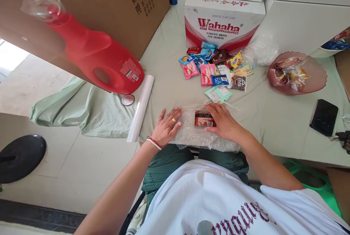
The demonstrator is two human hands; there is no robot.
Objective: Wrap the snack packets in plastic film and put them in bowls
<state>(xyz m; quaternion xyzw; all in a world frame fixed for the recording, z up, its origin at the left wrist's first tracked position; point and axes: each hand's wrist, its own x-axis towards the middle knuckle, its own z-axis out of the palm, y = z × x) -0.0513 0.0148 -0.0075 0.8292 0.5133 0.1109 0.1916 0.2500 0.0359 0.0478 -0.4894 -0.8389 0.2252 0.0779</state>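
Note:
A small dark-brown snack packet lies on a sheet of clear plastic film at the table's front edge. My right hand grips the packet's right end, with the fingers at its top edge and the thumb at its bottom edge. To the left, my left hand rests flat on the film's left side, fingers spread, holding nothing. Beyond my hands lies a mint-green packet, in front of a pile of colourful snack packets.
A roll of clear film and a large red jug stand at left, near a round badge. A Wahaha box backs the pile. At right are crumpled film, a pink bowl of wrapped items and a phone.

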